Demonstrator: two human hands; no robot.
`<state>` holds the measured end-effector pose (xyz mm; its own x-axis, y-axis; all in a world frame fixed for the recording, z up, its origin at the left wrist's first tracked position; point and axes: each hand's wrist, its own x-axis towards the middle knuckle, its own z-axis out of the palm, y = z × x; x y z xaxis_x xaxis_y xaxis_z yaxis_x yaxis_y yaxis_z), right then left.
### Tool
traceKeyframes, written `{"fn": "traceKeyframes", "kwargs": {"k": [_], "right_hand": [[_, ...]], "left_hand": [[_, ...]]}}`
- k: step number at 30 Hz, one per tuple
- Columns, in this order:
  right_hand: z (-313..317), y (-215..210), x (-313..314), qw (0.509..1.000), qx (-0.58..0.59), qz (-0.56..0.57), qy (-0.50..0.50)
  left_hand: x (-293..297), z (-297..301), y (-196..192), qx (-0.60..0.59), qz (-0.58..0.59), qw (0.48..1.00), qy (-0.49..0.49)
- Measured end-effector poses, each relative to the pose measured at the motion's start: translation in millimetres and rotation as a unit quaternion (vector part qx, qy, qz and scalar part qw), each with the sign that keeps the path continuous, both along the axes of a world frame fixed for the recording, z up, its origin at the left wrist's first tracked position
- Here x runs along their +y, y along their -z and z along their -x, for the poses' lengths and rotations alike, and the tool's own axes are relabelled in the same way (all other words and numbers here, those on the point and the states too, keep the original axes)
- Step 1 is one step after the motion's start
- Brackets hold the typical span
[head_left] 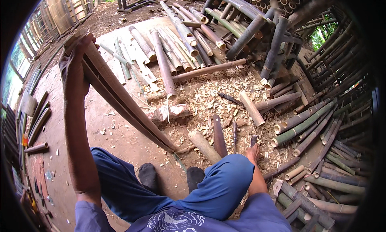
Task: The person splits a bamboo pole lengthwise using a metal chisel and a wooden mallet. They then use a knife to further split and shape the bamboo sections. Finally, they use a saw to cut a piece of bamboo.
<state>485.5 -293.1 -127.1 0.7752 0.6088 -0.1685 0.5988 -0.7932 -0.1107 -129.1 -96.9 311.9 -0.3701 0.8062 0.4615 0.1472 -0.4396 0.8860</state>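
My left hand [78,57] is raised at the left, closed around the upper end of a long brown piece of split bamboo [120,97]. The bamboo slants down to the right, with a dark groove along its length. Its lower end comes down to the ground in front of my feet. Low beside my right knee, my right hand [252,152] is closed at a dark tool handle [253,141]; the knee hides part of this hand, and I cannot make out the rest of the tool. A flat dark wooden piece [218,135] and a slim dark tool [235,135] lie nearby.
Wood shavings [217,95] cover the ground ahead. A short bamboo piece [204,146] lies before my right knee, and a pale block [252,108] beyond it. Bamboo poles [179,30] are spread at the back. Cut bamboo [305,121] is heaped right, beside dark bamboo frames [277,47].
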Motion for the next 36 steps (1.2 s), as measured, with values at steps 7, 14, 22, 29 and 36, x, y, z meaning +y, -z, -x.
{"fn": "traceKeyframes", "kwargs": {"k": [7, 14, 22, 29, 36], "right_hand": [[9.7, -38.6, -4.9, 0.993, 0.060, -0.026, 0.101], [-63.0, -9.3, -163.3, 0.928, -0.023, 0.033, 0.372], [-80.5, -27.1, -156.3, 0.941, 0.029, -0.021, 0.337], [-170.2, -122.9, -140.2, 0.608, 0.397, -0.662, 0.183], [-13.3, -312.1, -40.0, 0.495, 0.554, -0.668, -0.048]], "left_hand": [[-3.2, 14.0, -6.1, 0.009, -0.003, 1.000, -0.019], [8.7, 32.8, 14.2, -0.040, -0.012, 0.999, 0.024], [11.1, 42.0, 22.0, -0.063, 0.007, 0.997, 0.043], [29.6, 28.0, 35.2, -0.046, -0.021, 0.997, 0.060], [-6.7, -9.4, 7.2, -0.124, -0.039, 0.939, 0.318]]}}
